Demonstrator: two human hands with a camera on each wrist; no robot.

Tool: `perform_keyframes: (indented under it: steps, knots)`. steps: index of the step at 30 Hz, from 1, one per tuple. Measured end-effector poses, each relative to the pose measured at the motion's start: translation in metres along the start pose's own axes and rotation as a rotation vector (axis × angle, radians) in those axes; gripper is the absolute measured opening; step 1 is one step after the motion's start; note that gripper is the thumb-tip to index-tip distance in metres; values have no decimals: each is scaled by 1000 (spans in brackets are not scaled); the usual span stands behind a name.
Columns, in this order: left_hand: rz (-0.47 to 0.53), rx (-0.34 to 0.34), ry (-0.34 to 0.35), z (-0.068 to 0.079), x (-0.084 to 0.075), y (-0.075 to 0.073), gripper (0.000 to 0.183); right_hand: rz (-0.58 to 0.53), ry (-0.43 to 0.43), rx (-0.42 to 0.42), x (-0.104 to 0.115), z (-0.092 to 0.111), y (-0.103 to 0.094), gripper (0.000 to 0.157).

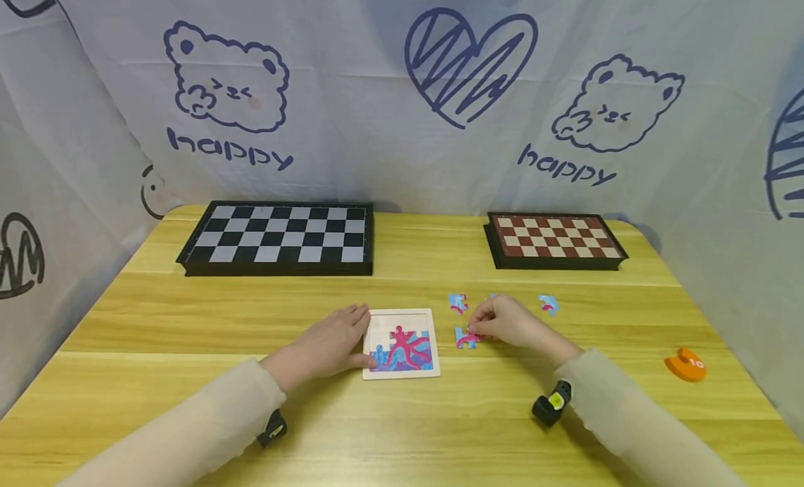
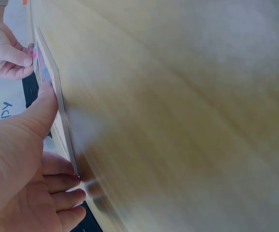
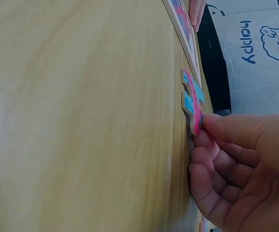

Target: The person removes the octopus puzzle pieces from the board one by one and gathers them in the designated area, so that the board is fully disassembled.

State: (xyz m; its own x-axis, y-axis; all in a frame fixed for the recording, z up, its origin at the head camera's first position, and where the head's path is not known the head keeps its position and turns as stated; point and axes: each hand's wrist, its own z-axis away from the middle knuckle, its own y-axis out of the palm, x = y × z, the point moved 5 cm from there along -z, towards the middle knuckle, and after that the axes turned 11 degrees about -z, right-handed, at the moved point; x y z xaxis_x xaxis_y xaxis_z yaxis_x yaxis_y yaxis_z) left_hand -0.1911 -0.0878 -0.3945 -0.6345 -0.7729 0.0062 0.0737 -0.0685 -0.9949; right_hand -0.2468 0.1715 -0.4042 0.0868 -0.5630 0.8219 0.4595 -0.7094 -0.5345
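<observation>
A square puzzle board [image 1: 402, 312] with a pale rim lies on the table, its lower part filled with a pink octopus on blue and its upper left bare. My left hand [image 1: 336, 344] rests along the board's left side, fingers extended near the upper corner, thumb on the lower part. To the right of the board, my right hand [image 1: 505, 323] pinches a pink-and-blue puzzle piece [image 3: 193, 104] at one end between thumb and fingertips. Behind that hand lie more loose pieces: one puzzle piece [image 1: 458, 303] to its left, another piece [image 1: 548, 304] to its right, and one mostly hidden.
At the back left stands a black-and-white chessboard [image 1: 279, 236]; a smaller red-and-white chessboard [image 1: 555, 237] is at the back right. An orange curved object [image 1: 686, 365] marked 10 lies near the right edge of the wooden table [image 1: 402, 438]. A white printed cloth [image 1: 352, 75] hangs behind.
</observation>
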Motion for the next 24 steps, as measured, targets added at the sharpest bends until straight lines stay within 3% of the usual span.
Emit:
perform_keyframes:
  steps: [11,16,24]
  knots:
    - [1,4,-5,1,-1,-1,80,-12,3,-14,4,0,0,9]
    - [5,4,-4,2,-1,-2,79,-14,-62,-27,19,-3,6,6]
    - [14,-4,-2,2,-1,-2,79,-7,-178,58,48,-10,32,9]
